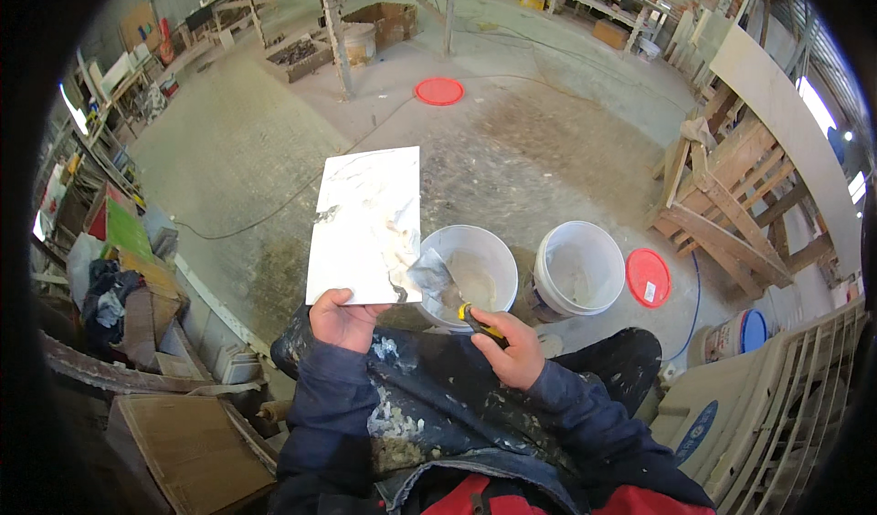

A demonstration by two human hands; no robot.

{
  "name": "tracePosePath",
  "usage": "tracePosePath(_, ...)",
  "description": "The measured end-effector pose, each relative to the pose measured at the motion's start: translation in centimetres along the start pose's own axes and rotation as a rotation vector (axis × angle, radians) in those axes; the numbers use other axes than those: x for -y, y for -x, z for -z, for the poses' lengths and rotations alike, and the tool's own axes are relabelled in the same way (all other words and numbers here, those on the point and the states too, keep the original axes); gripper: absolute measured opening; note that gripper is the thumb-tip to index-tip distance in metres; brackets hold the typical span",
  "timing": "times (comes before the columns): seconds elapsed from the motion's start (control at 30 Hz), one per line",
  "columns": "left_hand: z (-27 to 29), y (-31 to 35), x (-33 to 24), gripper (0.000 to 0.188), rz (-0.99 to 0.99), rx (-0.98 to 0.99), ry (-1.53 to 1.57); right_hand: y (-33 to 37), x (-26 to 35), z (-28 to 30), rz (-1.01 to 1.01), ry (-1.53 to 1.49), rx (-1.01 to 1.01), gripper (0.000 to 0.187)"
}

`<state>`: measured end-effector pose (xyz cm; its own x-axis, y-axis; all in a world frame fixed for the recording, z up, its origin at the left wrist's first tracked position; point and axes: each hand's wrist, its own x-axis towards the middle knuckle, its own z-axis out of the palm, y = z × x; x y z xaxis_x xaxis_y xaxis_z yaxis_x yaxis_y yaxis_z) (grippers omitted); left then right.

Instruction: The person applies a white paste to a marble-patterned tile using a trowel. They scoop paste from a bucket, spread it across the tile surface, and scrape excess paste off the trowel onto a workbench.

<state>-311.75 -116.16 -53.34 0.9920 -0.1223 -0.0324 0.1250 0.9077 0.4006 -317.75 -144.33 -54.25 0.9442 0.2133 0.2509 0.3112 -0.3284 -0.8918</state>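
My left hand (343, 321) grips the near edge of a white rectangular board (361, 213), thumb on top and fingers underneath. Smears of pale paste and a few dark patches mark the board. In my right hand (513, 349) is a putty knife (431, 272) with a black and yellow handle. Its wide, paste-coated blade meets the board's right edge near the lower corner, over the rim of a white bucket (498, 245). Some greyish material lies inside that bucket. A second white bucket (598, 307) stands to its right, with residue on its inner wall.
A red lid (649, 277) lies right of the buckets and another red lid (439, 92) farther ahead. Wooden crates (731, 186) stand at right, beside a beige slatted unit (722, 414). Cardboard (192, 446) lies at lower left. A cable (301, 182) crosses the floor.
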Motion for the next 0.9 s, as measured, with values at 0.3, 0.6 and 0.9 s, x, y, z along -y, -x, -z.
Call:
tracePosePath(0.3, -4.6, 3.1, 0.3, 0.072, -0.086, 0.002, -0.137, 5.6, 3.5, 4.1, -0.538, -0.667, -0.027, 0.043)
tracePosePath(0.6, -2.3, 3.2, 7.2, 0.079, 0.216, -0.06, -0.142, -2.0, -1.1, 10.6, -0.439, -0.599, -0.37, 0.037)
tracePosePath(0.9, 5.3, -0.6, 15.5, 0.071, 0.347, -0.202, -0.134, 6.9, -3.7, 12.2, -0.721, -0.542, -0.514, 0.043)
